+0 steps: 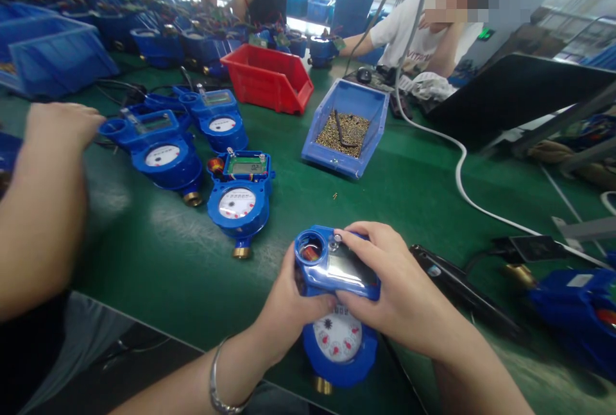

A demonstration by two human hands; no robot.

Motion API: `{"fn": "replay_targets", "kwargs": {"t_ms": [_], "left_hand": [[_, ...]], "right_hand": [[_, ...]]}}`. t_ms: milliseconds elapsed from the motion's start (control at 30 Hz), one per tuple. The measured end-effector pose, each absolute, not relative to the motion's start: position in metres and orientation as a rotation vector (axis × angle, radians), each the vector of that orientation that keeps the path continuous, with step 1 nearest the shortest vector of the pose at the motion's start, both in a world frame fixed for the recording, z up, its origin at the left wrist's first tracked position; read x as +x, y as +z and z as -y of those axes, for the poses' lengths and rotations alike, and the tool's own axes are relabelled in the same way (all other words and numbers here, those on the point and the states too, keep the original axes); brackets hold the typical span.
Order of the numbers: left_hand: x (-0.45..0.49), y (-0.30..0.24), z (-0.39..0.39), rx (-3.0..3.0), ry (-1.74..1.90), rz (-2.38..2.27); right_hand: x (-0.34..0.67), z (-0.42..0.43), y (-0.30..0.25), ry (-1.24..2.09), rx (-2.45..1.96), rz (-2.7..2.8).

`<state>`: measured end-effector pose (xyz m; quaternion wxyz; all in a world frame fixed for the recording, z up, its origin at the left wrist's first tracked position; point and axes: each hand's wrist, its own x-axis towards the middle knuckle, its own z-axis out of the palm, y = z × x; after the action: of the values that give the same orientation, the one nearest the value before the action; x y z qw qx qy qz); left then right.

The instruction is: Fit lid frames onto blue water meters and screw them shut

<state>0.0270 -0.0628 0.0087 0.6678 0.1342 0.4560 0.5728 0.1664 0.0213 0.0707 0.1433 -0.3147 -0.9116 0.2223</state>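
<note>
A blue water meter (344,370) with a white dial and a brass end stands near the table's front edge. My left hand (282,315) wraps its left side, the thumb lying just above the dial. Across the upper housing (353,274), with its dark glossy window and round opening, my right hand (392,277) has closed from the right. Red and yellow show inside the opening. To the left lies another meter (238,206) with its green circuit board and display exposed. Beyond it are two further meters (166,161).
A blue bin (310,152) holds small brass screws and a hex key (341,133). Behind it is a red bin (269,81). A black tool (462,290) and another meter (572,312) lie right. A white cable (462,171) crosses the table. Another person's arm (45,203) reaches in left.
</note>
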Motion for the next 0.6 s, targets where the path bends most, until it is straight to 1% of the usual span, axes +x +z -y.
{"fn": "replay_targets", "kwargs": {"t_ms": [200,333,600], "left_hand": [[0.0280,0.0122,0.0629,0.320,1.284,-1.026],[0.0294,0.0104,0.0643,0.285,1.301,-1.029],[0.0288,0.0093,0.0640,0.303,1.323,-0.974]], "right_hand": [[0.1710,-0.0225,0.0704,0.705,-0.928,2.658],[0.1735,-0.0232,0.0699,0.804,-0.960,2.662],[0.1758,-0.0176,0.0622,0.914,-1.029,2.539]]}}
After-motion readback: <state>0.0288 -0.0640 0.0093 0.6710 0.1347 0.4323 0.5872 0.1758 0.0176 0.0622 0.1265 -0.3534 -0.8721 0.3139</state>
